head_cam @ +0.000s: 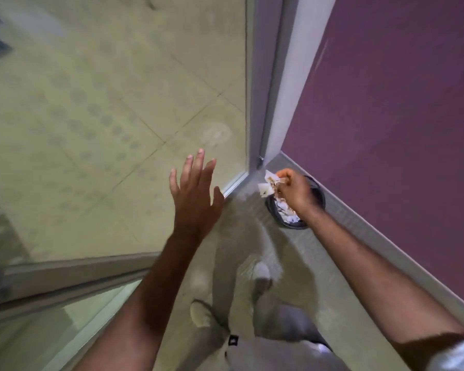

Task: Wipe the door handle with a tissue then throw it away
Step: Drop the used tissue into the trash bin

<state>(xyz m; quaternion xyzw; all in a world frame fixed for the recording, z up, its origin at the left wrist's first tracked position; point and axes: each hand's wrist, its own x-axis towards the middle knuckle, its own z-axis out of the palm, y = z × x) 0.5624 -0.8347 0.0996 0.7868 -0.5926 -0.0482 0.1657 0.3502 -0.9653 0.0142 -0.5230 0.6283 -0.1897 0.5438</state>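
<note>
Tissue, crumpled and apparently soiled, is pinched in the fingertips of the right hand directly above the black bin set in the corner by the purple wall. The left hand is held spread and empty beside the glass door. For a clean drop, the tissue is best released over the bin's centre.

Both forearms are bare. A short pale sleeve is seen well behind the right hand. Below the left hand, light grey trousers and pale shoes are worn.
</note>
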